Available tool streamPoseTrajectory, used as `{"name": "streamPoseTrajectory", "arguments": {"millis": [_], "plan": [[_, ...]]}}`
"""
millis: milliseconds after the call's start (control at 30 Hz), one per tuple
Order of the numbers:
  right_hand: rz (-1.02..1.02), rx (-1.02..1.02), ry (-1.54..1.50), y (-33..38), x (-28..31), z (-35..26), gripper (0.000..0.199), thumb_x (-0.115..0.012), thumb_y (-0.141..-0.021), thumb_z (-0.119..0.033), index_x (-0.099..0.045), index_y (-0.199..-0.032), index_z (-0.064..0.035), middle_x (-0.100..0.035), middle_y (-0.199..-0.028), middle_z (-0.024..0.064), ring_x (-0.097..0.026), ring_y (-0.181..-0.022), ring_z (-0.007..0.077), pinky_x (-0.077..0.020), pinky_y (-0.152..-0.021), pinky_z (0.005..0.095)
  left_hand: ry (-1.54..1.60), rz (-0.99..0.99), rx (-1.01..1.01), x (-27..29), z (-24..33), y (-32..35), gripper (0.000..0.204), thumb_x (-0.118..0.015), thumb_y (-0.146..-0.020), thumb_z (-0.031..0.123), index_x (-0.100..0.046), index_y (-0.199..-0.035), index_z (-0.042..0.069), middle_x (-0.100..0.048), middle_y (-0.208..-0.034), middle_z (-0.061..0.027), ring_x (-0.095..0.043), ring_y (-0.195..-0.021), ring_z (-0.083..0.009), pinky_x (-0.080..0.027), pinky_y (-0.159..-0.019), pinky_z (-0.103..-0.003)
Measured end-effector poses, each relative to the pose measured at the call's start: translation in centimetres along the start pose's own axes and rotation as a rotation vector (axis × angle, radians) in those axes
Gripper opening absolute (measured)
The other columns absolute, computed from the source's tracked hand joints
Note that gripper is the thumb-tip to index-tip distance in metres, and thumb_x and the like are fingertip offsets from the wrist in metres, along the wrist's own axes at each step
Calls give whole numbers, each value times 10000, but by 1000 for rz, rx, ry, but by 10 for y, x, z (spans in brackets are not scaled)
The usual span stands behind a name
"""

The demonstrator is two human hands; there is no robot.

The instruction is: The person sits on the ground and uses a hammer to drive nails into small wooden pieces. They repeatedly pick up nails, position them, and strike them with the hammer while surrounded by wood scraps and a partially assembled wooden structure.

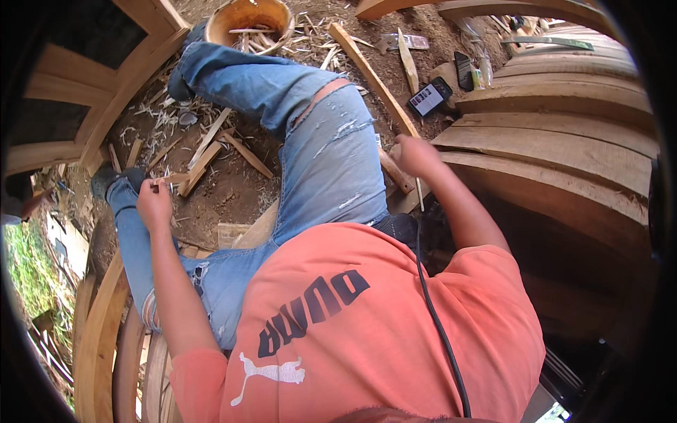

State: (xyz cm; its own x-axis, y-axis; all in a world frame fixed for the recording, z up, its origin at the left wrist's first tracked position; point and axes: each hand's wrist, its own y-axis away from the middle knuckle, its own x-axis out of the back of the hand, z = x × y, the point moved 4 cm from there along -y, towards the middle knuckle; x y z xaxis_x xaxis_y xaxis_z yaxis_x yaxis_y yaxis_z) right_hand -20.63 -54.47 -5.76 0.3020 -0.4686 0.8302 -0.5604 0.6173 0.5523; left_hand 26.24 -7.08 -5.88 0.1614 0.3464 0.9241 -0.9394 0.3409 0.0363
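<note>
Left grip [154,203] is pinched closed on the end of a small wooden strip [175,179], fingertips at one edge, perhaps so that most of its length stays clear; the strip points inward, toward the space between the legs. Right grip [419,156] is curled shut, seemingly around a thin pale stick [422,197] that pokes out below it, though the fingers hide the hold itself. Just beyond the right grip, a long wooden bar [370,74] slants away across the ground, its near end close to the knuckles. Split wood pieces [202,168] lie just inward of the left grip, probably within easy reach. Farther ahead, between both grips, a bucket [236,17] holds scraps, likely gathered there as waste. Past the right grip rests a phone [429,96], lit and face up, presumably for viewing; outward are stacked planks [557,144].
</note>
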Motion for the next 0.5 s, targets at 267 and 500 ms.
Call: {"name": "streamPoseTrajectory", "arguments": {"millis": [267, 500], "plan": [[-47, -151, -170, -13, -101, 1, 544, -776, -916, -300, -623, -1368, -39, -755, -1219, 288, -744, -1145, 424, -582, -959, 558, -44, 76, -3, -2, -6, -5, 245, -724, -1017, 275, -743, -1034, 32, -814, -947, -171, -788, -883, -361, -583, -772, -469], [-5, -139, -808, -2, -20, -4, 528, -728, -883, -198, -656, -1362, 14, -726, -889, 149, -697, -688, 242, -560, -617, 417, 43, 89, 31, -1, -8, 9, 254, -735, -1007, 286, -766, -1027, 34, -812, -932, -181, -788, -878, -379, -591, -770, -483]]}}
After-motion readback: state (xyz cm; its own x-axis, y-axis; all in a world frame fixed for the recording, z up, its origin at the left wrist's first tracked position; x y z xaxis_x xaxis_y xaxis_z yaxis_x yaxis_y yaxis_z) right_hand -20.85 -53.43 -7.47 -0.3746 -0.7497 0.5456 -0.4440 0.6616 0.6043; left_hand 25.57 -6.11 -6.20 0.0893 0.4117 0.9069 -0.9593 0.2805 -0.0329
